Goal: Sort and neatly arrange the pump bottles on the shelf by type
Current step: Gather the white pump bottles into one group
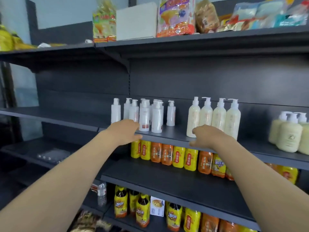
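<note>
1. The pump bottles stand on the middle shelf in three lots, already split by type as far as can be seen.
2. Left lot: small white bottles, bunched unevenly in approx. two or three ranks, some near the front edge, others further back. One lone white bottle is set just right of the bunch, apart from it.
3. Centre-right lot: four tall cream bottles, lined up side by side in one tidy row, pumps turned roughly the same way.
4. Far right lot: squat cream bottles, grouped close together and partly cut off by the frame edge.
5. The left hand is held at the shelf's near edge, just in front of the white bunch. Its fingers are seen loosely extended, nothing gripped.
6. The right hand is held at the base of the tall cream row. Its fingers are relaxed and apart, nothing clasped.
7. Progress, as judged: sorting looks mostly done; straightening of the white lot into rows, incl. the lone bottle, is probably what is left.
8. Drink bottles are seen on the shelf below.
</note>
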A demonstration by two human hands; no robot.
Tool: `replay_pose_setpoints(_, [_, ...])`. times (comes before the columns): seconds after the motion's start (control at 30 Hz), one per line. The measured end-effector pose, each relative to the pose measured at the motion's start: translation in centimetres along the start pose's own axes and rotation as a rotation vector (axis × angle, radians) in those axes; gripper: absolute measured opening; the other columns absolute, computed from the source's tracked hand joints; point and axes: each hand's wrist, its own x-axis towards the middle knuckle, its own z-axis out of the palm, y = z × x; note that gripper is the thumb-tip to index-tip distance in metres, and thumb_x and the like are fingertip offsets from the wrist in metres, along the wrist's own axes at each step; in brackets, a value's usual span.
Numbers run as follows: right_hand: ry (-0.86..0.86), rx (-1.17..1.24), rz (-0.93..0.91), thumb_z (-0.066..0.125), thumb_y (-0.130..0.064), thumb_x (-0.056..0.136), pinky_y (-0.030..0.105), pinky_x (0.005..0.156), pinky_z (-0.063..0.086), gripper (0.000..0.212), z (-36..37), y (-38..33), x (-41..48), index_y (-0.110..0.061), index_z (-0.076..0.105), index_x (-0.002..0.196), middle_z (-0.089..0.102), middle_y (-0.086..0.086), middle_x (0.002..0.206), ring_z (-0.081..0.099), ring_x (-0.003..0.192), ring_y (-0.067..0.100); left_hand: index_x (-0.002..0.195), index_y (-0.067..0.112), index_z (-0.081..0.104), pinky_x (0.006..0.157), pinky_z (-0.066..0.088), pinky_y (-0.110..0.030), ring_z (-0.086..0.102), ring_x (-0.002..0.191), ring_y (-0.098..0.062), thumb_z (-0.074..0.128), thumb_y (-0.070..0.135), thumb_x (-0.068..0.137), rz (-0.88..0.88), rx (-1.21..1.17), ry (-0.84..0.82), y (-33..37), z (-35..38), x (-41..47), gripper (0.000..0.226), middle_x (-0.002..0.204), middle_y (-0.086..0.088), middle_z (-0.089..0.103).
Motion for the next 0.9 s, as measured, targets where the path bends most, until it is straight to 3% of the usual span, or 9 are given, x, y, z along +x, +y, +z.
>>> replay_pose_setpoints(0.13, [0.026,0.041,-0.019,0.052,-0.043,0.090,0.030,0.084,0.047,0.045,0.9,-3.2,3.8,-0.014,0.053,0.124,0.059,0.006,0.121,0.057,0.108,0.023,0.122,0.014,0.050,0.084,0.047,-0.034,0.053,0.102,-0.021,0.041,0.044,0.095,-0.020,-0.020,0.012,-3.8,1.1,1.8,0.041,0.113,-0.004,0.055])
replay_pose_setpoints(0.27, [0.034,0.074,0.022,0.053,-0.047,0.089,0.034,0.093,0.048,0.051,1.7,-6.0,8.7,-0.014,0.052,0.127,0.059,0.005,0.126,0.057,0.112,0.022,0.122,0.013,0.051,0.085,0.048,-0.035,0.054,0.103,-0.021,0.041,0.045,0.095,-0.007,-0.008,0.013,-8.2,2.6,5.3,0.043,0.114,-0.004,0.055])
replay_pose_setpoints(0.5, [0.044,0.132,0.136,0.053,-0.046,0.090,0.031,0.091,0.046,0.049,2.6,-9.0,15.3,-0.015,0.052,0.128,0.059,0.004,0.127,0.057,0.112,0.020,0.116,0.012,0.053,0.082,0.047,-0.033,0.054,0.098,-0.020,0.040,0.044,0.095,0.055,-0.088,0.061,-14.3,4.8,12.3,0.040,0.110,-0.004,0.055])
replay_pose_setpoints(0.7, [0.045,0.177,0.215,0.054,-0.045,0.090,0.029,0.086,0.046,0.048,3.8,-9.9,19.4,-0.014,0.053,0.126,0.060,0.004,0.124,0.058,0.108,0.019,0.133,0.015,0.043,0.093,0.046,-0.035,0.051,0.113,-0.021,0.040,0.043,0.096,0.137,-0.215,0.076,-15.1,7.6,17.3,0.047,0.129,-0.004,0.051])
replay_pose_setpoints(0.9, [0.112,0.352,0.244,0.054,-0.044,0.091,0.024,0.082,0.039,0.049,5.2,-8.7,24.3,-0.012,0.050,0.129,0.060,0.005,0.126,0.057,0.112,0.020,0.125,0.012,0.048,0.087,0.047,-0.033,0.054,0.106,-0.021,0.041,0.042,0.095,0.142,-0.357,0.212,-14.2,9.9,22.4,0.042,0.121,-0.006,0.056])
